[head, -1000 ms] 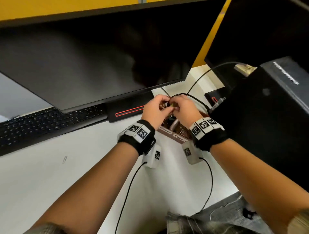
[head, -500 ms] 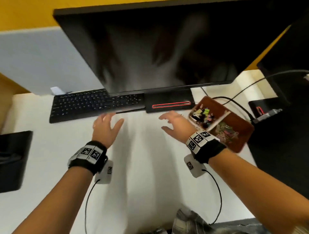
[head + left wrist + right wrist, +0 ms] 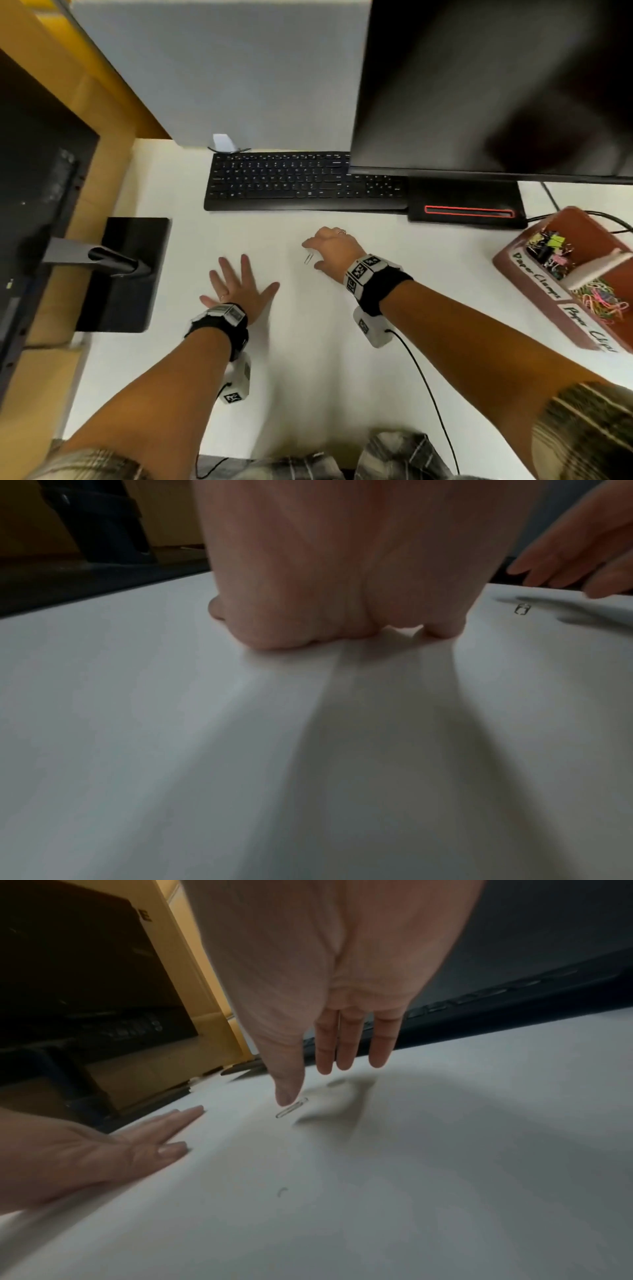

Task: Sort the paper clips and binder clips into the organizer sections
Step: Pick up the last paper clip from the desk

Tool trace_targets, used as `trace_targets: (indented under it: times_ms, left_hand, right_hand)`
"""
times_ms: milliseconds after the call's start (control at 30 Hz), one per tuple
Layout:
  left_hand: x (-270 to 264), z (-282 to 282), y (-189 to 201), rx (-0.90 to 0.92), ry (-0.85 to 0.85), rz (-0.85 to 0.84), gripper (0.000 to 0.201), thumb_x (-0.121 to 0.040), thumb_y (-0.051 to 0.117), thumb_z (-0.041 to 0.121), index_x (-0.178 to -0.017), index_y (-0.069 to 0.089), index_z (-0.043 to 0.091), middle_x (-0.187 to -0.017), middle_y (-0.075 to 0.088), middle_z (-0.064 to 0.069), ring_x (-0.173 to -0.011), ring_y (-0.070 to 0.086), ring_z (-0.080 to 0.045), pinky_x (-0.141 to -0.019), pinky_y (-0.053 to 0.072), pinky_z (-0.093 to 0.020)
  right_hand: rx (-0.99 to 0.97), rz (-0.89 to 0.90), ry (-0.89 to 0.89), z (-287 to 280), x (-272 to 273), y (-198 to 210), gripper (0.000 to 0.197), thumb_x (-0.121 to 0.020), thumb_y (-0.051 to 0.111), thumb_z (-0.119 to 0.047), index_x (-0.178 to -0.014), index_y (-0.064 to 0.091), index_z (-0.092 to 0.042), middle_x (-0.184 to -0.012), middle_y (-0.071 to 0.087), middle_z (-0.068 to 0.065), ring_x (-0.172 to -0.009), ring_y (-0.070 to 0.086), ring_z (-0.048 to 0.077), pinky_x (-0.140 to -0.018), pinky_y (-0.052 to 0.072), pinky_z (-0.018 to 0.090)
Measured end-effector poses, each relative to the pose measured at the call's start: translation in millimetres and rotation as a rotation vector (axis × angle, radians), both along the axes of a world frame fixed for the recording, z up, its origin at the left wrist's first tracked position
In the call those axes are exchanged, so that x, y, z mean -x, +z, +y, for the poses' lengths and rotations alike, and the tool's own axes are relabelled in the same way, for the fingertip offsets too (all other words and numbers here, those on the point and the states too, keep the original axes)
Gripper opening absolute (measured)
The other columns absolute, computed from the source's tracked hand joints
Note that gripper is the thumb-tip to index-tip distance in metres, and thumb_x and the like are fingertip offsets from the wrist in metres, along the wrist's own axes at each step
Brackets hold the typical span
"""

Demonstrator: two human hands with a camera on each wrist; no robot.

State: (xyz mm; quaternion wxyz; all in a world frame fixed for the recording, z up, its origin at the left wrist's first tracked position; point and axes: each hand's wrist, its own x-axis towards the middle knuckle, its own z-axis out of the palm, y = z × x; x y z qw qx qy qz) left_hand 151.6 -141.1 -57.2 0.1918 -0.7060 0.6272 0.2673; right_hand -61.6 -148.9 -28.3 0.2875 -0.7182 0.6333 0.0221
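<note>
Both hands are low over the white desk (image 3: 308, 359): the left hand (image 3: 236, 289) lies flat with fingers spread, holding nothing, while the right hand (image 3: 330, 248) reaches down with fingers loose, thumb tip touching a lone silver paper clip (image 3: 308, 257) not yet gripped. Off to the right, the brown organizer (image 3: 534, 291) already holds binder clips and coloured paper clips apart, so sorting looks nearly finished.

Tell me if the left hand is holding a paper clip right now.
No: the left hand lies flat and spread on the desk; the one loose paper clip lies by the right hand.
</note>
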Motion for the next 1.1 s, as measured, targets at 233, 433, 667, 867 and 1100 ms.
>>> trace_targets:
  times_ms: [233,433,667,867,1100]
  left_hand:
    - [-2.3,-4.3,2.4,-0.065,-0.021,-0.006,0.088,-0.078,0.026,0.077,-0.141,-0.021,0.036,-0.150,-0.032,-0.003,-0.140,-0.021,-0.034,-0.108,0.004,-0.066]
    - [-3.2,-3.3,0.6,-0.041,-0.027,-0.015,0.088,-0.077,0.025,0.078,-0.141,-0.019,0.035,-0.151,-0.028,-0.004,-0.141,-0.018,-0.035,-0.107,0.007,-0.067]
    - [-0.2,-4.3,0.7,-0.035,-0.035,-0.060,0.089,-0.078,0.024,0.077,-0.143,-0.017,0.032,-0.152,-0.027,-0.006,-0.141,-0.016,-0.036,-0.108,0.009,-0.067]
    - [10.8,4.2,-2.1,0.024,-0.011,-0.062,0.082,-0.085,0.028,0.068,-0.145,-0.009,0.026,-0.153,-0.021,-0.008,-0.141,-0.014,-0.036,-0.108,0.012,-0.066]
    - [8.2,8.7,-11.2,0.044,0.008,-0.050,0.078,-0.084,0.021,0.069,-0.144,-0.011,0.031,-0.154,-0.021,-0.005,-0.142,-0.014,-0.034,-0.108,0.009,-0.065]
  right_hand:
    - [0.056,-0.130,-0.114,-5.6,-1.0,-19.7,0.018,-0.086,0.061,-0.022,-0.103,0.067,-0.018,-0.113,0.049,0.005,-0.106,0.043,0.025,-0.091,0.041,0.035]
    - [-0.054,0.010,-0.027,-6.4,-1.3,-14.8,0.020,-0.091,0.050,-0.015,-0.099,0.068,-0.012,-0.116,0.048,0.009,-0.108,0.046,0.028,-0.090,0.047,0.039]
    - [-0.086,0.079,0.054,39.8,16.2,-24.1,0.024,-0.090,0.044,-0.002,-0.111,0.056,0.002,-0.114,0.053,0.016,-0.100,0.057,0.034,-0.082,0.049,0.039]
    - [-0.107,-0.136,-0.134,70.0,44.8,-17.3,0.021,-0.090,0.055,-0.016,-0.107,0.057,-0.004,-0.115,0.051,0.012,-0.101,0.054,0.031,-0.090,0.044,0.038]
    - [-0.107,-0.171,-0.139,58.8,21.6,-17.6,0.037,-0.084,0.064,-0.032,-0.117,0.055,-0.017,-0.121,0.047,0.006,-0.113,0.046,0.026,-0.094,0.043,0.041]
